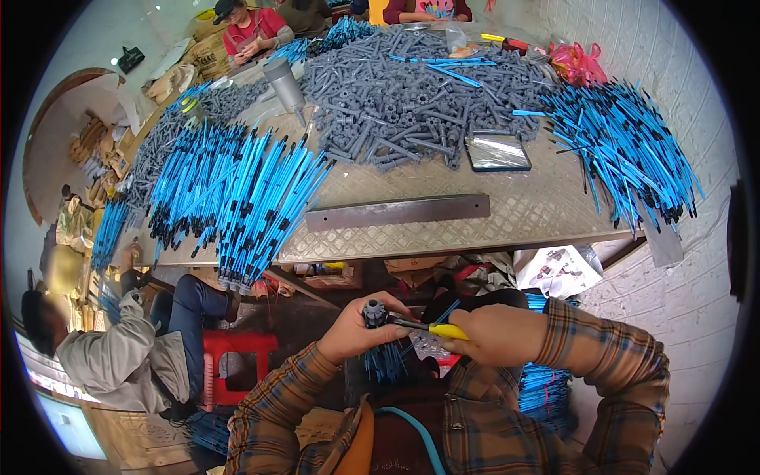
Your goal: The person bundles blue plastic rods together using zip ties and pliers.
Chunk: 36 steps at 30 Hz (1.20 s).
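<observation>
My left hand [348, 328] is closed around a grey plastic part [374, 313] with a round, notched end facing up. In my right hand [495, 336] is a yellow-handled tool [449, 332] that looks like pliers. Its metal front end reaches the grey part beside my left fingers. Both hands are in front of my body, nearer than the table edge. Thin blue sticks [384, 362] show just below my left hand; whether any join the grey part is hidden.
The table [372, 247] carries a large heap of grey plastic parts [412, 103], with blue black-tipped sticks at left [198, 174] and right [625, 150]. A dark metal bar [398, 212] lies near its front edge. A co-worker [127, 348] sits left, beside a red stool [237, 360].
</observation>
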Motion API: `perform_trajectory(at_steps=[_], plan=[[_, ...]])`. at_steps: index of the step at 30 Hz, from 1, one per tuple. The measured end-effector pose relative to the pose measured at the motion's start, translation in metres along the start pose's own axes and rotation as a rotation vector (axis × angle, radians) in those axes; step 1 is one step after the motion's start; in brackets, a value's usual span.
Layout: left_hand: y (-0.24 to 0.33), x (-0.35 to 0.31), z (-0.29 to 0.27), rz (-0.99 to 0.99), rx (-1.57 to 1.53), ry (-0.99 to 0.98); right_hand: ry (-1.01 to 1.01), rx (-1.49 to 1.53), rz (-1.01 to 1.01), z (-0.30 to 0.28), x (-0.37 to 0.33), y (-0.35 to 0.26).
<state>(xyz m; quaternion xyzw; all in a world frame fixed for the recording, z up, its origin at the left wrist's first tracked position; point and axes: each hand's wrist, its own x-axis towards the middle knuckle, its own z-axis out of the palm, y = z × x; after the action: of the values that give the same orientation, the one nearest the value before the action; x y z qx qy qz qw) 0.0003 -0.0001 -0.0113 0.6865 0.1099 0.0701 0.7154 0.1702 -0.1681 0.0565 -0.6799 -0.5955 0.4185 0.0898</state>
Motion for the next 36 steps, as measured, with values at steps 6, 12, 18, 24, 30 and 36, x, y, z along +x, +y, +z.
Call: perform_trajectory(at_steps=[6,12,18,24,30,36], plan=[[0.005,0.001,-0.018,-0.091,-0.139,-0.112,0.047,0.113,-0.100,0.006,0.006,0.012],[0.002,0.000,-0.021,-0.115,-0.162,-0.101,-0.029,0.266,-0.142,-0.001,0.013,0.014],[0.003,0.007,-0.018,-0.106,-0.127,-0.107,-0.089,0.279,-0.115,-0.016,0.015,0.012],[-0.007,0.003,-0.009,-0.010,0.016,-0.059,-0.026,0.132,-0.118,-0.019,0.004,0.004],[-0.019,0.002,-0.011,-0.059,-0.085,-0.072,0.105,0.120,-0.219,0.025,0.014,0.026],[-0.019,0.002,-0.021,-0.071,-0.160,-0.038,0.132,0.579,-0.014,0.059,0.032,0.016]])
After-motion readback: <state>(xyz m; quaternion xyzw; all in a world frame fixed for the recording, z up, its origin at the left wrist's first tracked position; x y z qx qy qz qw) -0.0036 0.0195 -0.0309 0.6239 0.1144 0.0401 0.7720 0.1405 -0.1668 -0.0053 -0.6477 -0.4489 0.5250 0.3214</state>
